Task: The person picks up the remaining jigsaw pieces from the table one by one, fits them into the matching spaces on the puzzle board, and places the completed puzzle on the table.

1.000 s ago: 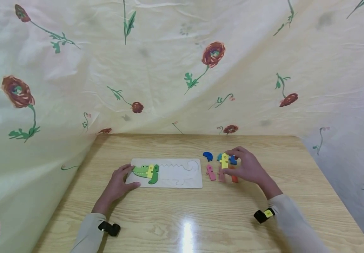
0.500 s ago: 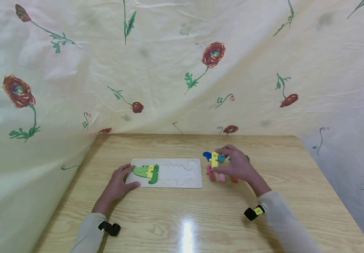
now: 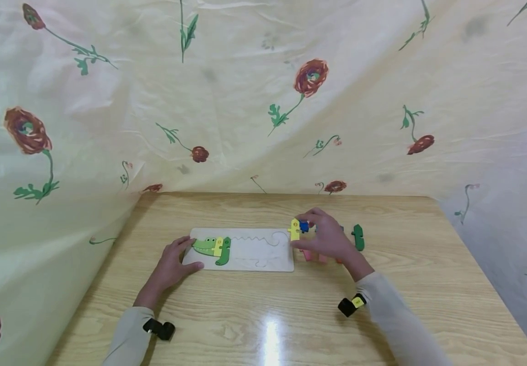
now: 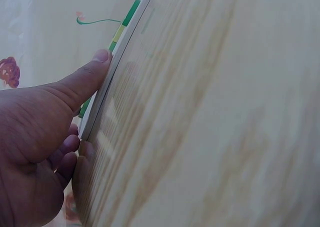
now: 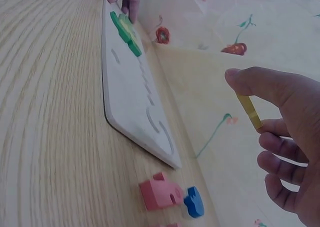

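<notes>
Pinching a yellow piece (image 3: 295, 231) right of frame centre is my right hand (image 3: 326, 236). Centre-left, my left hand (image 3: 171, 263) grips the board (image 3: 254, 252).

The bare left hand (image 3: 171, 267) and bare right hand (image 3: 324, 235) emerge from plain, long off-white fabric sleeves (image 3: 396, 320). A boxy black left wrist camera (image 3: 166, 331) is strapped at one cuff; the boxy black right wrist camera (image 3: 347, 307) adjoins a yellow square patch (image 3: 358, 302).

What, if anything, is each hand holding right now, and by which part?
The right hand pinches a yellow puzzle piece by its two opposite ends. The left hand just rests on the crocodile puzzle board's left end.
</notes>
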